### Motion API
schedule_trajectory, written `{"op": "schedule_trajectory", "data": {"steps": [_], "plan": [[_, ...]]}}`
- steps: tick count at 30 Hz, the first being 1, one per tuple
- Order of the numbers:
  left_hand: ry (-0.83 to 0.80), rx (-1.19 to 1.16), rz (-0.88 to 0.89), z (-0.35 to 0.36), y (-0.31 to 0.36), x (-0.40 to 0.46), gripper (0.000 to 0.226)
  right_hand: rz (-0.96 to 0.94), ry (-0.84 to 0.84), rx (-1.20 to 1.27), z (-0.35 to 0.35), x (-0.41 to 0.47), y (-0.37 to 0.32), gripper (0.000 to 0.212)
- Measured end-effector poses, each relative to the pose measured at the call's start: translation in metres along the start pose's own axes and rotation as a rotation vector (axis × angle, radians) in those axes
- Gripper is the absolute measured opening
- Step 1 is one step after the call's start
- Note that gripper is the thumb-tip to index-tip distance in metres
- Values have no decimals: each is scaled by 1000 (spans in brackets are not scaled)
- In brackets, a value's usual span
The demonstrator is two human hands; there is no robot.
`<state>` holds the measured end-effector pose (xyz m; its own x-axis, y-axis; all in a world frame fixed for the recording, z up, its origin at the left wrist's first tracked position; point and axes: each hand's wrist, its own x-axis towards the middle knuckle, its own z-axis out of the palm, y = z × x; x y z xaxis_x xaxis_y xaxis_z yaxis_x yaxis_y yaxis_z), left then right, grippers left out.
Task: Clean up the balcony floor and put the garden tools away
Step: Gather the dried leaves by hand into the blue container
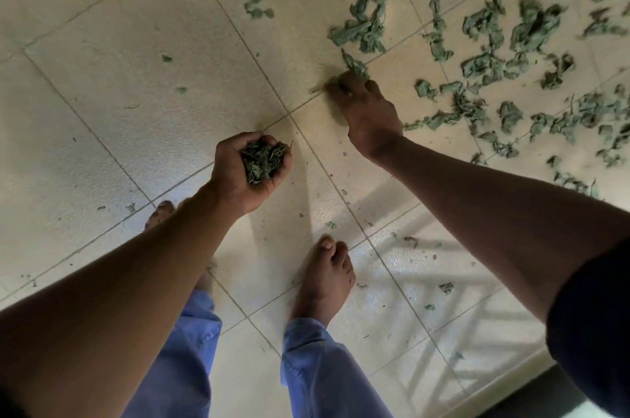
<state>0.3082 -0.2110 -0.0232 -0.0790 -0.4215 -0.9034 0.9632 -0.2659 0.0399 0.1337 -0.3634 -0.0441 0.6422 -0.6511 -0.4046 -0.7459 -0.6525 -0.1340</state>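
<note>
My left hand (238,172) is cupped palm up at the centre of the view, its fingers curled round a handful of dark green leaves (261,158). Further up and to the right, my right hand (366,110) reaches down to the cream tiled floor (119,76), and its fingertips pinch a leaf (354,66) at the edge of the litter. Several wilted green leaves (494,59) lie scattered over the tiles across the upper right. No garden tool is in view.
My two bare feet (327,274) stand on the tiles below the hands, with blue trouser legs (317,366) above them. Small leaf crumbs (446,287) dot the floor at lower right, where a railing's shadow falls. A dark edge (531,393) bounds the floor at bottom right.
</note>
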Motion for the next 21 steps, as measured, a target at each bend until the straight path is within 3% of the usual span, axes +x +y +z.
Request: {"op": "schedule_trajectory", "data": {"steps": [5, 9, 13, 16, 18, 21], "plan": [[13, 58, -9, 2, -13, -5, 27, 17, 77, 87, 21, -18, 2, 44], [15, 75, -18, 9, -28, -6, 27, 253, 199, 445, 24, -52, -14, 29], [12, 87, -32, 15, -44, -5, 26, 323, 341, 771, -4, -97, -50, 15], [14, 180, 3, 17, -55, -6, 27, 332, 241, 1050, -28, -128, -81, 14], [-20, 195, 22, 19, -63, -8, 32, 298, 246, 1076, -36, -141, -99, 19], [-48, 195, 22, 23, -72, -12, 37, 294, 289, 919, -31, -147, -110, 18]]}}
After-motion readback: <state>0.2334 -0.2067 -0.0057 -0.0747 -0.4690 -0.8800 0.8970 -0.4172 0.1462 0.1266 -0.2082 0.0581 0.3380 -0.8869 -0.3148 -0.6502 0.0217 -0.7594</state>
